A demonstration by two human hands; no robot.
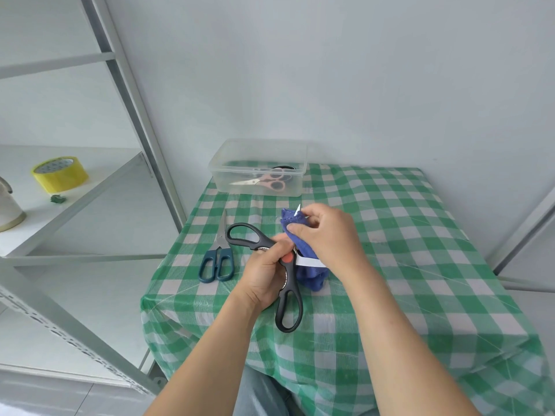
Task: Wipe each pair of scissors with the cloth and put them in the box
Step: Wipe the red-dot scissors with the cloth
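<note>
Scissors with black plastic handles and an orange pivot button (289, 285) are the pair being cleaned, held in the air just above the near part of the counter (390, 235), which is covered in a green-and-white checked sheet. The left hand (264, 274) grips these black scissors around the pivot, fingers curled over the joint, with the handles and blades spread wide apart. The right hand (327, 235) is closed on a blue terry cloth (310, 276), pinching it around the upper blade, whose tip pokes out above the fingers. The other blade shows bare and bright just below that hand, so the wiping of this pair looks only part done.

At the far edge of the counter stands a clear rectangular plastic box (219, 175) with no lid on it. Inside lies a small pair of pink-handled scissors (265, 181), and behind them a dark shape (283, 167) that may be another pair, though I cannot tell for sure. So at least one pair seems finished.

Left of the hands, a pair of dark teal-handled scissors (217, 256) lies closed on the counter, blades pointing away, apparently not yet wiped. By my reckoning, the black scissors need finishing and boxing, then the teal pair gets the same.
</note>
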